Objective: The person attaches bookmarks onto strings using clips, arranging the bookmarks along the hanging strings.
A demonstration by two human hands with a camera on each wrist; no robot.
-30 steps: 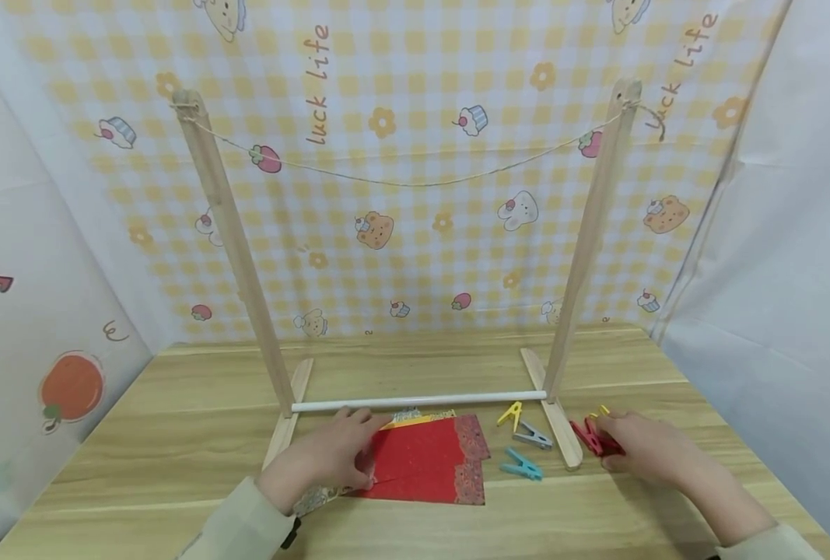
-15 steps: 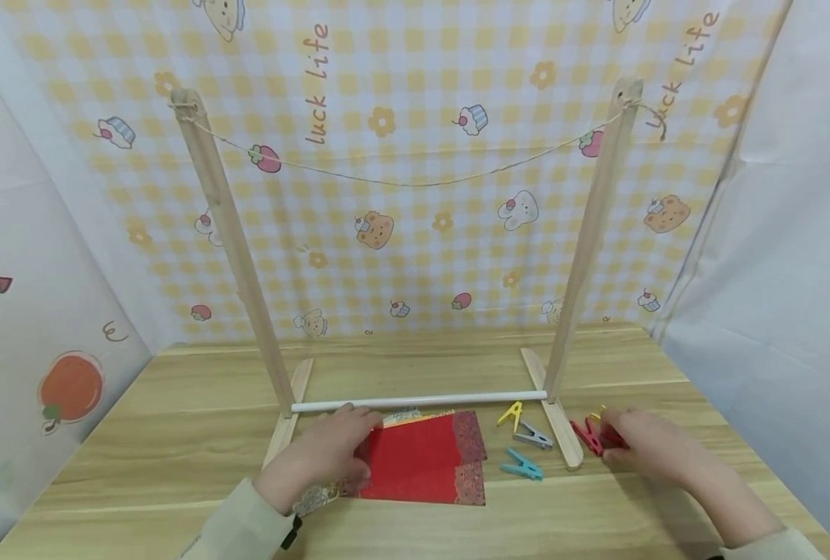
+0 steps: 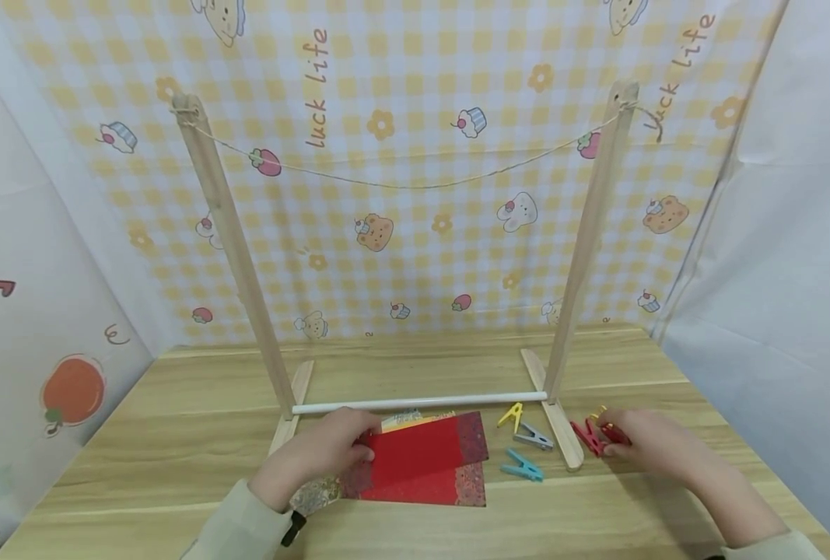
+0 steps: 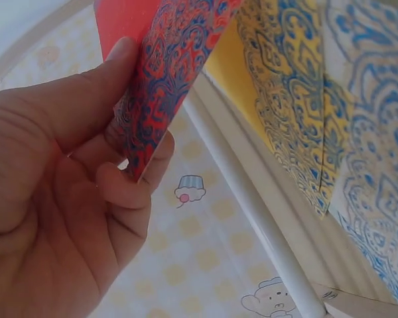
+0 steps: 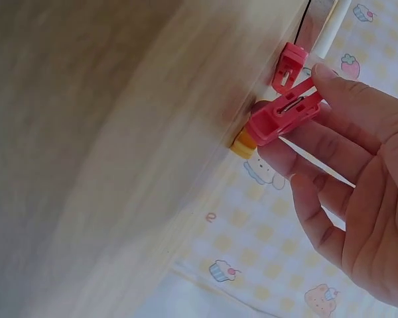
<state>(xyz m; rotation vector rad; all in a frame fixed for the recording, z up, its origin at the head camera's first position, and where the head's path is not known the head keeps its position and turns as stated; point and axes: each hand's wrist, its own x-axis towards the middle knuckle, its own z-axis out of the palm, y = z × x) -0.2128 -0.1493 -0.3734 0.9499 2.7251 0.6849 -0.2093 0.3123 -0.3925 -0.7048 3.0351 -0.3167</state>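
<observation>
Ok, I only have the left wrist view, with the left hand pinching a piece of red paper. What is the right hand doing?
Observer: The right hand is pinching a red clip.

Operator: Any clips lying elsewhere?

Observer: A yellow clip, a grey clip and a blue clip lie together on the near side of the white rod.

Operator: And is anything hanging on the string yet?

Observer: No, nothing hangs from the string; it sags between the two wooden posts.
</observation>
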